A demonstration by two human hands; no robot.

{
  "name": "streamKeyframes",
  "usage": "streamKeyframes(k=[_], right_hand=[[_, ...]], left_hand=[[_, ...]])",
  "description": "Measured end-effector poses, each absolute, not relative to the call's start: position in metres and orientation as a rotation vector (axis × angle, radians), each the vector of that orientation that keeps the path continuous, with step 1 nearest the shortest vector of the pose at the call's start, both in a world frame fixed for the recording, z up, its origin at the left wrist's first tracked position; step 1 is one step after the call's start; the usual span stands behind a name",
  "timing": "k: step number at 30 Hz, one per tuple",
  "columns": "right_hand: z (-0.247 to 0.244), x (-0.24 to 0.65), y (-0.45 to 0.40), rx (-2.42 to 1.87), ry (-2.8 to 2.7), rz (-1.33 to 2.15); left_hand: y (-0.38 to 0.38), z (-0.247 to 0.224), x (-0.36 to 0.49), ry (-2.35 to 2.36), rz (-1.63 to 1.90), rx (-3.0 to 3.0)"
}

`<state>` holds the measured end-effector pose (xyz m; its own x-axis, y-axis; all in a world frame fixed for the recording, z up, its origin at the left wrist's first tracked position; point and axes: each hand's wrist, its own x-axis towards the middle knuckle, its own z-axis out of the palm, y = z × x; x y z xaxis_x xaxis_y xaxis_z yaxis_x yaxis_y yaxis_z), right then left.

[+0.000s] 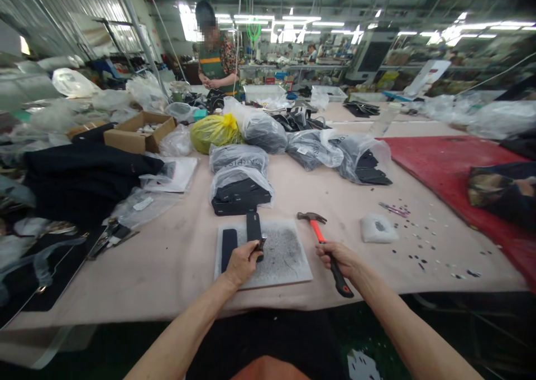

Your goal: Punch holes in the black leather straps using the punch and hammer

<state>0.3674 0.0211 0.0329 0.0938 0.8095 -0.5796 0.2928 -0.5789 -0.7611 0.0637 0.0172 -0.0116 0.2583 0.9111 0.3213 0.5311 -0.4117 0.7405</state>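
Orange-shafted hammer (319, 234), one; dark strips (229, 248), two.

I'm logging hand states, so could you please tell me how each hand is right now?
Left hand: closed on a small metal tool, at the dark strip.
Right hand: closed on the hammer.

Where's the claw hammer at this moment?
In the head view, the claw hammer is in the right hand, just to the right of the speckled board.
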Motion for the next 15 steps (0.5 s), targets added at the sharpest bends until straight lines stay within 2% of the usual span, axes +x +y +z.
streamKeyframes(k=[3, 5, 11, 15], right_hand=[[0.055, 0.352, 0.012, -1.843, -1.030, 1.525], [0.081, 0.341, 0.002, -1.788, -1.101, 1.400], [0.160, 0.319, -0.024, -1.659, -1.949, 0.483], [0.176, 0.314, -0.027, -1.683, -2.404, 0.226]], left_hand=[[0.017, -0.013, 0.062, 1.300, 1.036, 1.980], [0.017, -0.014, 0.061, 1.288, 1.041, 1.948], [0.018, -0.013, 0.060, 1.293, 1.014, 1.951], [0.018, -0.012, 0.060, 1.289, 0.990, 1.973]])
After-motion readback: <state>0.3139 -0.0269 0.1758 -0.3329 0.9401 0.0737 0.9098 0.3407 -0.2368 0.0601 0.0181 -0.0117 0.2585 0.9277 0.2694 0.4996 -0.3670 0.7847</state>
